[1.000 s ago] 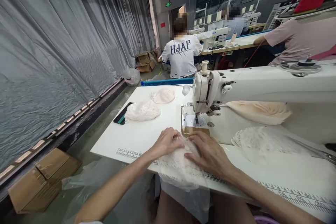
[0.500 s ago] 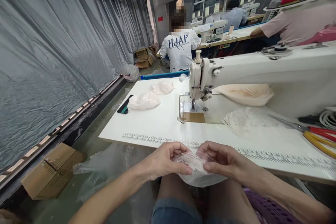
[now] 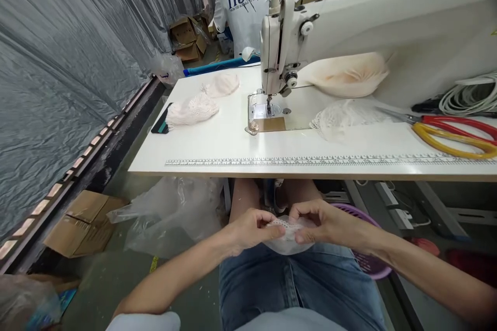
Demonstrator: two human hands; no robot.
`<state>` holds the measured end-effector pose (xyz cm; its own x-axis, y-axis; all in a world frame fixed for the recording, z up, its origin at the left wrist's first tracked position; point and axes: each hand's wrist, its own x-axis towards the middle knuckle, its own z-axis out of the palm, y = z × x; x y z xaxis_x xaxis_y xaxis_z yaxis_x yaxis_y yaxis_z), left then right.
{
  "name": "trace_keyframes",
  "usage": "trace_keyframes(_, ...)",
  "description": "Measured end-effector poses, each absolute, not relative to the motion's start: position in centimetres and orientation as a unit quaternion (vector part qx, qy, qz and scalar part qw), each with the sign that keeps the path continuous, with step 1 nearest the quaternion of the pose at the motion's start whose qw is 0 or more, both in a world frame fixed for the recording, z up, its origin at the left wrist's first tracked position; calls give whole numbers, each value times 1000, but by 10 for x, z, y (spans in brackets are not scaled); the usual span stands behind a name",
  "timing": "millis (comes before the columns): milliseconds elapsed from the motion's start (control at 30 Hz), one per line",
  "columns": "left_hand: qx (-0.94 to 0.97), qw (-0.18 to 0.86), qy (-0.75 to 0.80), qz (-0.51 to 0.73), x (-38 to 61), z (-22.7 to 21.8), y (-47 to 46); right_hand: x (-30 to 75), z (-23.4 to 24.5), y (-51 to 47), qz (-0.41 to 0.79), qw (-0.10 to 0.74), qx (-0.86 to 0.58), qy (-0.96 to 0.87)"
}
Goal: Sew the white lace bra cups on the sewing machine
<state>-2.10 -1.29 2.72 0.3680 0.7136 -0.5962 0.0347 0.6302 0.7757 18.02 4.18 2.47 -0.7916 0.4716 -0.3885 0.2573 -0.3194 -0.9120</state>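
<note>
Over my lap, in front of the table edge, both hands hold a small white piece of sheer lace fabric [image 3: 288,240]. My left hand [image 3: 254,228] pinches its left side between thumb and fingers. On the right side my right hand [image 3: 320,225] pinches it the same way. The fabric bulges downward below the fingers, and its lacy edge shows between the thumbs. Beyond my hands stands a white sewing machine [image 3: 274,57], its needle area over the metal plate [image 3: 264,109].
White lace pieces [image 3: 194,109] lie on the table's left, another lace piece [image 3: 341,119] and a cream fabric piece [image 3: 349,75] right of the needle. Yellow-and-red-handled scissors [image 3: 454,139] rest at right. A purple basket [image 3: 373,264] stands beside my legs. A person [image 3: 246,5] sits ahead.
My view has tilted down, so the table sits higher in the picture. My hands and the lace fabric are now off the table edge, nearer my lap. Both hands keep their pinch.
</note>
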Motion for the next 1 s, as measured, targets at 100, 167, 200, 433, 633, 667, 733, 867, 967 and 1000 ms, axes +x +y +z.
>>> trace_keyframes(100, 342, 744, 517, 250, -22, 24, -14, 183, 25, 43, 766, 55, -308, -562)
trace_keyframes(167, 324, 752, 512, 259, -25, 24, -13, 185, 26, 44, 774, 45, -308, -551)
trace_keyframes(200, 317, 756, 512, 258, -26, 24, -12, 187, 26, 45, 775, 42, -308, -550)
trace_keyframes(433, 323, 769, 505, 223, -30, 18, -10, 190, 12, 42, 787, 14, -282, -549)
trace_keyframes(633, 311, 762, 525, 218, -23, 11, -8, 187, 7, 43, 767, 19, -273, -580)
trace_keyframes(667, 306, 762, 525, 225, -22, 10, -8, 188, 7, 43, 765, 22, -277, -580)
trace_keyframes(733, 291, 763, 523, 244, -23, 9, -7, 191, 8, 45, 762, 27, -279, -583)
trace_keyframes(867, 250, 779, 513, 260, -23, 7, -8, 202, 7, 50, 756, 19, -268, -597)
trace_keyframes(967, 244, 806, 494, 218, -21, 7, -6, 204, 4, 51, 780, 11, -238, -579)
trace_keyframes(1000, 245, 809, 493, 206, -21, 8, -4, 204, 4, 50, 791, 13, -229, -567)
